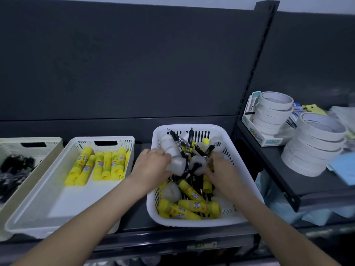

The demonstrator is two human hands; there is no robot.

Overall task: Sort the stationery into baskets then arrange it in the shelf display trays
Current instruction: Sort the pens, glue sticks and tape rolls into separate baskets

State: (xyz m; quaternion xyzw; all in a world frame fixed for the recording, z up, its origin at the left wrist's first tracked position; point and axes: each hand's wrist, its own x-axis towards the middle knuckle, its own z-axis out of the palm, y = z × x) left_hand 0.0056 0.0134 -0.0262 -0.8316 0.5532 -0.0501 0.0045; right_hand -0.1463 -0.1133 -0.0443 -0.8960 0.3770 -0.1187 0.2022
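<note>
On the shelf, both hands reached into the white basket [194,223], which held loose glue sticks [199,205], black pens [180,143] and tape. The left hand [151,166] curled round a white tape roll [175,167]. The right hand [221,169] had its fingers bent down into the pile; what it held could not be told. Just left of the basket, a white tray [63,200] held a row of glue sticks [99,166]. Stacked tape rolls [315,143] sat on the shelf to the right.

Glue sticks [199,206], pens [180,143] and tape rolls [173,165] are heaped in the basket [192,127]. A tray [86,140] holding a glue-stick row [103,166] is set to its left, a second tray [11,143] beyond; tape stacks [315,144] are shelved at right.
</note>
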